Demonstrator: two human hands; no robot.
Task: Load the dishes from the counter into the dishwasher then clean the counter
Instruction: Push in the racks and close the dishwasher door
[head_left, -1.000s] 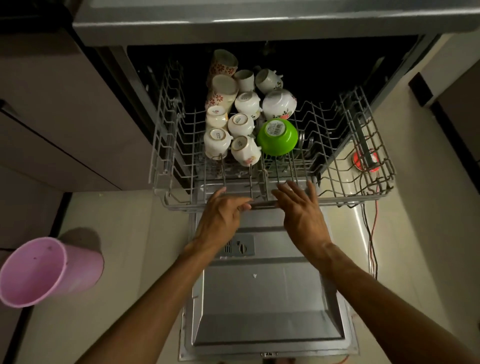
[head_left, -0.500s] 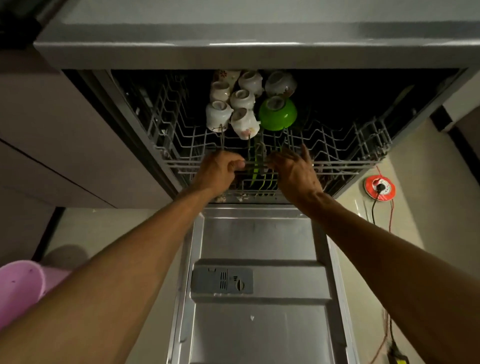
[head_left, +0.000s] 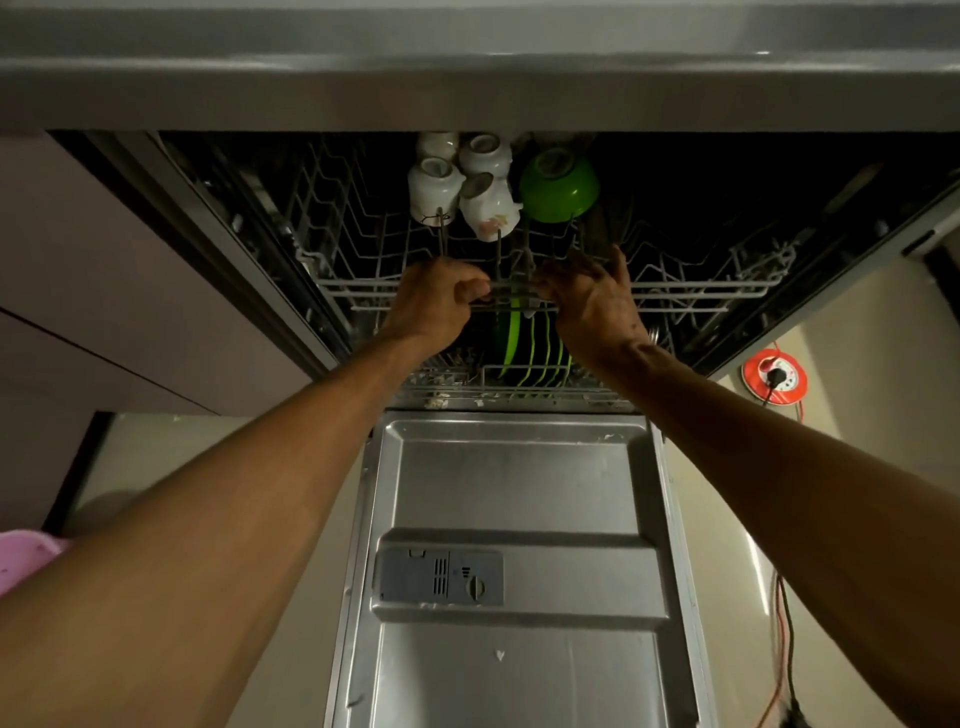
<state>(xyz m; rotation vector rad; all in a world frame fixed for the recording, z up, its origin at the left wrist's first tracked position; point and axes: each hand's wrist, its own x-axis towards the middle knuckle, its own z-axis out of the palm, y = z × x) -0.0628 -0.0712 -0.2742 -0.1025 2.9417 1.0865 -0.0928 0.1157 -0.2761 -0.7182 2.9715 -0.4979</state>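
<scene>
The dishwasher's upper wire rack (head_left: 691, 288) sits almost fully inside the machine. It carries several white cups (head_left: 435, 187) turned upside down and a green bowl (head_left: 558, 188). My left hand (head_left: 434, 304) is closed around the rack's front rail at the middle. My right hand (head_left: 589, 296) grips the same rail just to the right, fingers curled over the wire. Below the rail, several green plates (head_left: 535, 348) stand on edge in the lower rack.
The open dishwasher door (head_left: 514, 571) lies flat below my arms, with its detergent compartment (head_left: 441, 577). The counter edge (head_left: 467, 88) overhangs the top. A red cable reel (head_left: 774, 376) with wires lies on the floor to the right; a pink bucket (head_left: 28, 558) stands at far left.
Both hands have pushed the upper rack from pulled out over the door back into the dishwasher. The cups and green bowl moved in with it, and the lower rack's green plates came into view.
</scene>
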